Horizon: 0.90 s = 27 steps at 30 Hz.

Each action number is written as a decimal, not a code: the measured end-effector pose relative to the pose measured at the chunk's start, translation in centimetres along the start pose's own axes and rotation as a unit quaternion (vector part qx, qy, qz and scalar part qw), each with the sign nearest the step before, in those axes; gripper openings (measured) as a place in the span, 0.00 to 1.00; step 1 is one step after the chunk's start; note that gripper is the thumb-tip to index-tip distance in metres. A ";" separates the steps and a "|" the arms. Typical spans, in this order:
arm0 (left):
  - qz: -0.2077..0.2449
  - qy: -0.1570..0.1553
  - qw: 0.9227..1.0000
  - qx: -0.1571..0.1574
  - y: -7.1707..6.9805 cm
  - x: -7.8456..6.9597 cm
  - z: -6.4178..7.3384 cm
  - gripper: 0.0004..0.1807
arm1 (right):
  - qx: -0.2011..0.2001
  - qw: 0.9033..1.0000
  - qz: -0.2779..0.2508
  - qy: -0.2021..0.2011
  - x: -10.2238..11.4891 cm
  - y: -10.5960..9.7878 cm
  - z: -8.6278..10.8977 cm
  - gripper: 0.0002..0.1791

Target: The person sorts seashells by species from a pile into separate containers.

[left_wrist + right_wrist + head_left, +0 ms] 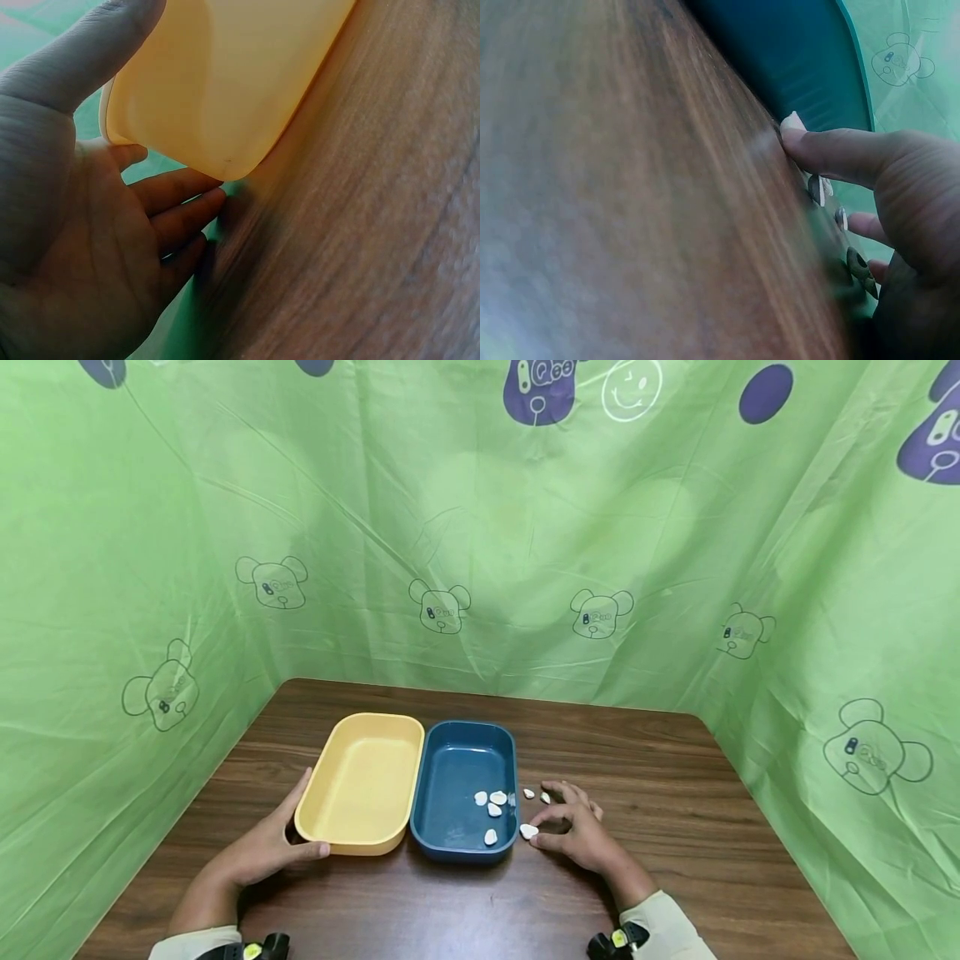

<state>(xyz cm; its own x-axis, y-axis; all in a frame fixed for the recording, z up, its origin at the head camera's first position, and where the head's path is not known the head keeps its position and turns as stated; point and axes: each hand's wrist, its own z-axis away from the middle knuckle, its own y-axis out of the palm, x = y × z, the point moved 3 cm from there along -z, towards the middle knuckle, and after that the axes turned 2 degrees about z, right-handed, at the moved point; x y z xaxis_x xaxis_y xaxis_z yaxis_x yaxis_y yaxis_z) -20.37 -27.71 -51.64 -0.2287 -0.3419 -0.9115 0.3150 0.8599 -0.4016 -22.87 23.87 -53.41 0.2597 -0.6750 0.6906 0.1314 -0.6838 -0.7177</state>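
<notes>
My left hand [262, 850] holds the near left corner of a yellow tray [306, 802], thumb on the near wall and fingers along the left side. In the left wrist view, the fingers [176, 193] lie against the tray's outside. My right hand [577, 831] pinches a small white stone [528, 832] between thumb and index finger, just right of a blue tray [450, 843]. Several similar white stones [494, 810] lie in the blue tray's right part. Near my right fingers are two more white pieces [528, 793] on the table. The yellow tray's inside is bare.
The two trays stand side by side on a brown wooden table [675, 827]. Green printed cloth [510, 543] hangs behind the table and along both its sides. In the right wrist view, a few shaded pieces [862, 271] lie beneath the fingers.
</notes>
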 end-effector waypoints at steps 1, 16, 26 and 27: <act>-0.002 -0.001 1.000 0.000 0.0 0.0 0.0 0.71 | 0.000 1.000 -0.001 -0.001 0.0 0.0 0.0 0.09; -0.002 -0.001 1.000 -0.001 0.0 -0.3 0.0 0.72 | -0.019 1.000 -0.016 0.001 0.1 -0.2 0.1 0.10; -0.001 -0.002 1.000 0.001 0.1 -0.3 -0.1 0.72 | -0.047 0.998 -0.049 0.012 0.0 -0.4 0.0 0.10; 0.000 -0.002 1.000 0.001 0.1 -0.3 -0.1 0.72 | -0.052 0.997 -0.052 0.011 0.0 -0.4 0.0 0.10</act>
<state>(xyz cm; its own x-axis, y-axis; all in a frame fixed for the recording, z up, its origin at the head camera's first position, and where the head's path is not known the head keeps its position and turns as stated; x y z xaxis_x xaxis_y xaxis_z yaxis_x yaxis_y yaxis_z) -20.36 -27.50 -51.38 -0.2259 -0.3439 -0.9114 0.3164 0.8590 -0.4025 -22.90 24.18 -53.13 0.2291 -0.6036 0.7637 0.0569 -0.7749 -0.6295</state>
